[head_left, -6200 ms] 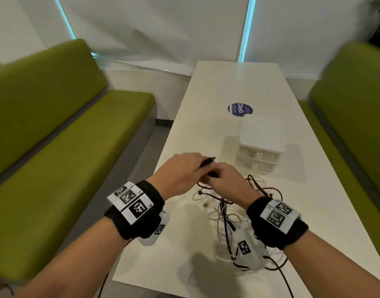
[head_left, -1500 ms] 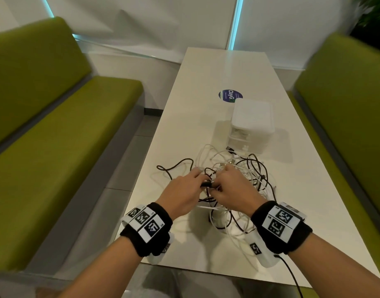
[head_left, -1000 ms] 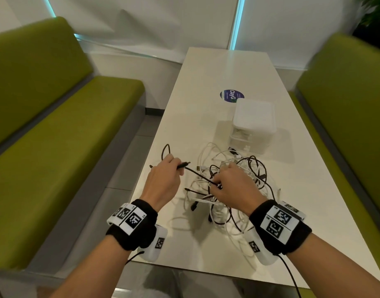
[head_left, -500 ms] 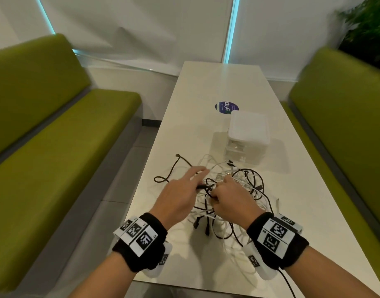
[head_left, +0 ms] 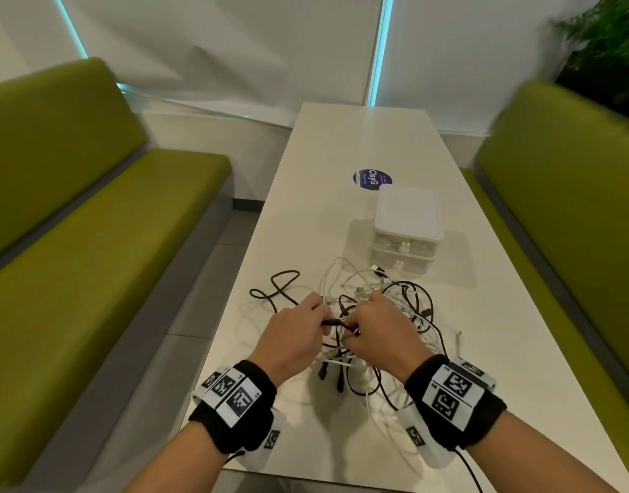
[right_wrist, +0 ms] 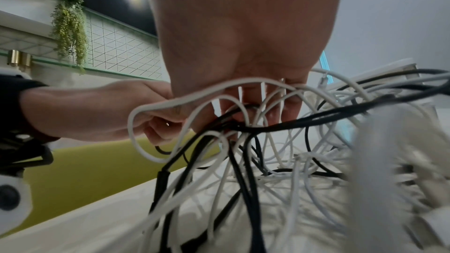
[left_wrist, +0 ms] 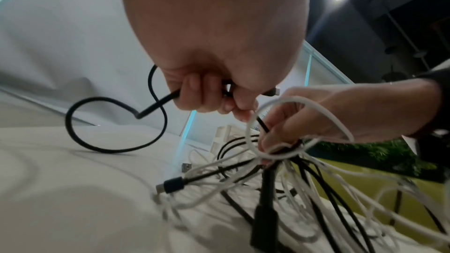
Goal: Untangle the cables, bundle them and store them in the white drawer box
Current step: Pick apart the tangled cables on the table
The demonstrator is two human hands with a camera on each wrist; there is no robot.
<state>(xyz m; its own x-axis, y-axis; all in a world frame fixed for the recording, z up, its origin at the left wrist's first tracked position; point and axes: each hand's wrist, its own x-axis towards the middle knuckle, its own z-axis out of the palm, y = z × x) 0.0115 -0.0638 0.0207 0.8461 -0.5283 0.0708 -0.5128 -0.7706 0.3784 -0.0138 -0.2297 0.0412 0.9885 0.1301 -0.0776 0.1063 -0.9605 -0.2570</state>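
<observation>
Tangle of black and white cables (head_left: pixel 384 325) heaped mid-table, just in front of the white drawer box (head_left: pixel 405 229). Left hand (head_left: pixel 291 336) curled round a black cable (left_wrist: pixel 116 122) looping off to the left; right hand (head_left: pixel 380 332) pinching a knot of strands lifted off the pile. All on a long white table (head_left: pixel 359 137) with a round purple sticker (head_left: pixel 371 178), green benches (head_left: pixel 92 225) either side, white blinds behind.

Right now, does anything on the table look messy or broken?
Messy, yes: the black and white cables are one knotted heap in front of the white drawer box. Both hands are picking at it. Nothing looks broken.
</observation>
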